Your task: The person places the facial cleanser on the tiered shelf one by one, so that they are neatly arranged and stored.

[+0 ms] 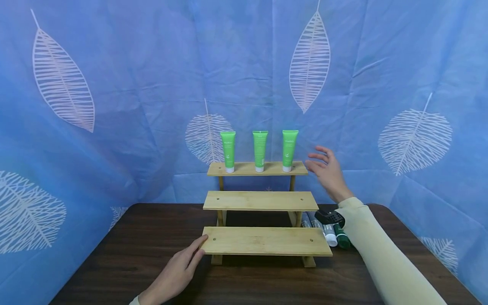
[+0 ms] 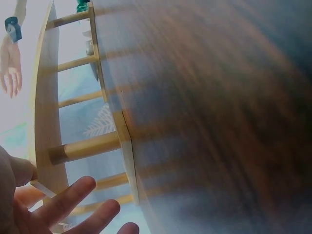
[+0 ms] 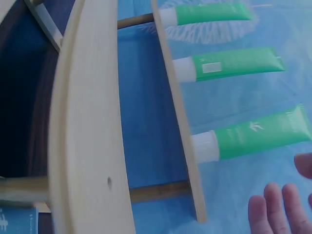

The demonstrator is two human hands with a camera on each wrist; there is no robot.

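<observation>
A three-tier wooden display stand stands on the table. Three green squeeze tubes with white caps stand upright in a row on its top tier: a left tube, a middle tube and a right tube. My left hand holds the left end of the bottom tier; in the left wrist view, other fingers stick out loosely beneath the board. Just right of the top tier, my right hand is raised with relaxed fingers. It holds nothing and is apart from the right tube.
Several more tubes lie on the table by the stand's right side, among them a white tube and a dark green tube, partly hidden by my right wrist. A blue leaf-print cloth hangs behind the dark wooden table.
</observation>
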